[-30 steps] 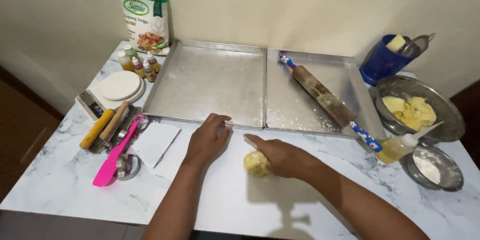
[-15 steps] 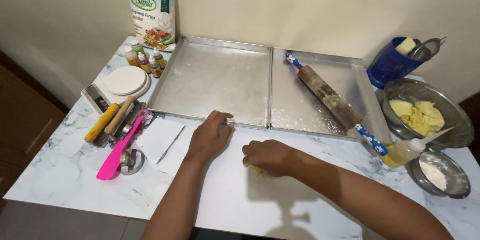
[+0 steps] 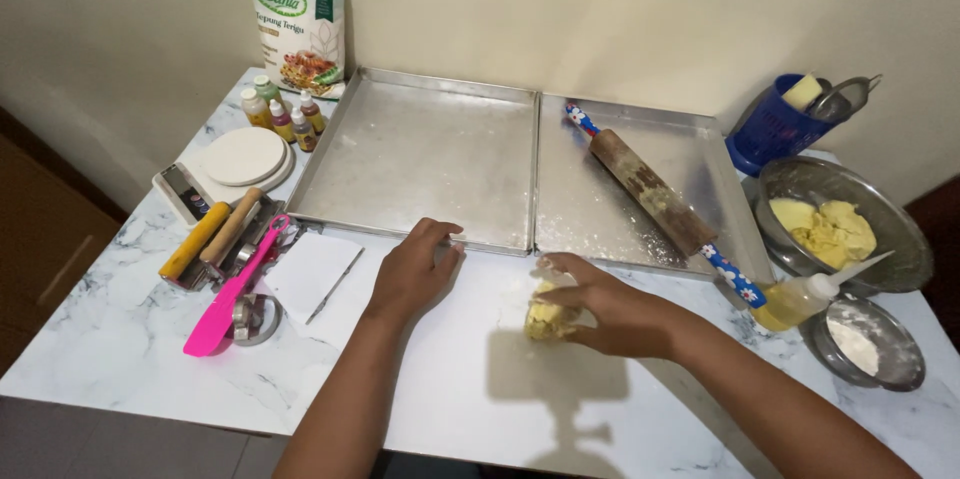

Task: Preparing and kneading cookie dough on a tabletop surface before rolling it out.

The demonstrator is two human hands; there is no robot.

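Note:
My right hand (image 3: pixel 600 304) grips a lump of yellow dough (image 3: pixel 549 320) on a white sheet (image 3: pixel 460 369) laid over the marble table. My left hand (image 3: pixel 415 271) lies flat on the sheet, its fingertips at the front rim of the left metal baking tray (image 3: pixel 420 154). A second tray (image 3: pixel 640 189) beside it carries a wooden rolling pin (image 3: pixel 655 197) with blue flowered handles, lying diagonally and dusted with flour.
A steel bowl of yellow dough (image 3: pixel 835 229), a small bowl of flour (image 3: pixel 868 341), an oil squeeze bottle (image 3: pixel 805 297) and a blue cup (image 3: pixel 775 124) stand right. On the left are a pink spatula (image 3: pixel 232 291), wooden-handled tools (image 3: pixel 215 234), a round cutter (image 3: pixel 250 317), white lids (image 3: pixel 245 157), colouring bottles (image 3: pixel 280 114), a flour bag (image 3: pixel 295 14).
My right hand pressed down over the dough, then lifted it so the lump shows again under my fingers. My left hand stayed at the tray rim. The view shifted slightly.

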